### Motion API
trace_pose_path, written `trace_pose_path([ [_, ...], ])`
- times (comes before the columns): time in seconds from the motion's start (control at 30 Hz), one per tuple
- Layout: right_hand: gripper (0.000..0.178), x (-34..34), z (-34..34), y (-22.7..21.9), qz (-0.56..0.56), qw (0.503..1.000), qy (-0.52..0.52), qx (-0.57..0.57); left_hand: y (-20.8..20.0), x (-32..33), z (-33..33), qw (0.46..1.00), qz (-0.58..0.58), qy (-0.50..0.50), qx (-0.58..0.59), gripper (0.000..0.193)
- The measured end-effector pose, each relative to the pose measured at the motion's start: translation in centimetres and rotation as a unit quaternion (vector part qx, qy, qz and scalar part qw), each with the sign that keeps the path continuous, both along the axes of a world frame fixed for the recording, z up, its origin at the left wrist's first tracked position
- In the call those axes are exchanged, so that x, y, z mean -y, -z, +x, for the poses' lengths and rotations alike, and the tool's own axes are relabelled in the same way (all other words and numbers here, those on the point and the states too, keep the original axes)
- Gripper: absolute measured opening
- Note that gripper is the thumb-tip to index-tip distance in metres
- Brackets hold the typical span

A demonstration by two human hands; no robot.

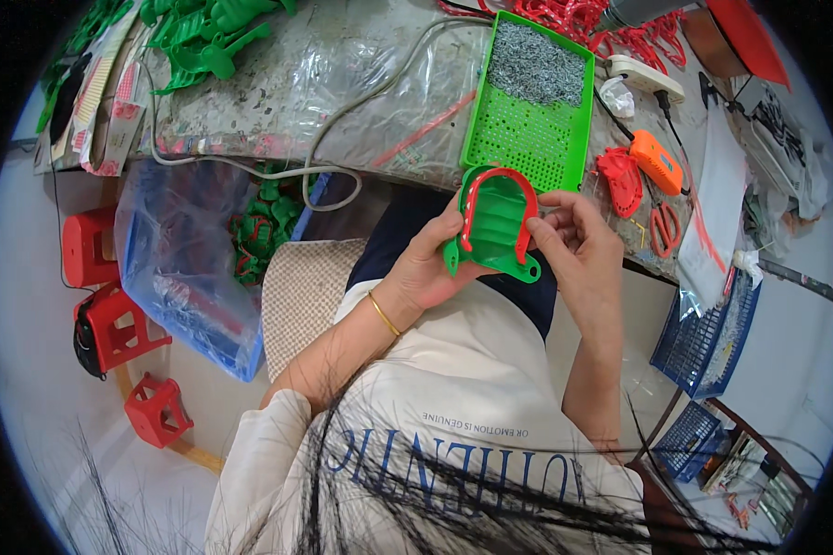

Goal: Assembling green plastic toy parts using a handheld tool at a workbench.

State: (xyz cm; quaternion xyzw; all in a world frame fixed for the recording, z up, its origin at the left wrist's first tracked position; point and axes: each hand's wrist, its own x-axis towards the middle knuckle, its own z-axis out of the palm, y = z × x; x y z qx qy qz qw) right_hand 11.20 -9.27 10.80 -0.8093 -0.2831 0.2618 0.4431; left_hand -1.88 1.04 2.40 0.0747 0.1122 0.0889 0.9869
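Over my lap, my left hand (428, 259) grips a green plastic shell (500, 227) from its left side, with the fingers partly hidden beneath it. A red U-shaped plastic strip (531, 196) lies along the shell's rim, its curved end away from me. With thumb and fingers closed, my right hand (581, 250) pinches the right side of the strip and rim. Just beyond stands a green perforated tray (528, 134); small grey metal pieces (537, 63) are heaped in its far half.
Green plastic parts (204, 42) pile up at the table's far left. A grey cable (319, 139) crosses the tabletop. On the right lie a red plastic piece (620, 180), an orange device (655, 162) and scissors (664, 229). A blue plastic-lined crate (190, 277) stands left, near red stools (125, 328).
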Motion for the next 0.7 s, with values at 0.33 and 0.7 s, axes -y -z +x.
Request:
trace_pose_path([
  [0.33, 0.024, -0.2, -0.7, 0.1, -0.037, 0.999, -0.02, 0.005, -1.0, 0.3, 0.3, 0.994, 0.094, -0.049, 0.001, 0.076],
  [0.7, 0.017, -0.6, 0.3, 1.8, 0.093, 0.982, 0.015, -0.166, -1.7, -0.2, -0.4, 0.988, 0.135, -0.071, -0.015, 0.079],
])
